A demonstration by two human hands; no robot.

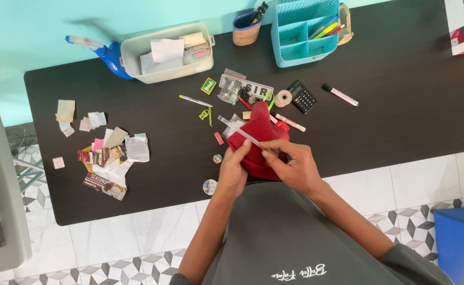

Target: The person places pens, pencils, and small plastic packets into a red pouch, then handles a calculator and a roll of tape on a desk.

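Head view — we hold a red mesh pouch point(258, 138) at the near edge of the dark table point(390, 105).

Our left hand point(233, 171) is curled shut on the pouch's near edge; our right hand point(293, 164) pinches a thin clear-and-white stick point(241, 131) that slants across the pouch — we judge it is being worked at the pouch's opening, which calls for a steady grip. Behind: a white bin point(167, 53) of papers, a teal organiser point(306, 31), a black calculator point(301, 96), a tape roll point(283, 98); left, a heap of small coloured packets point(108, 158).
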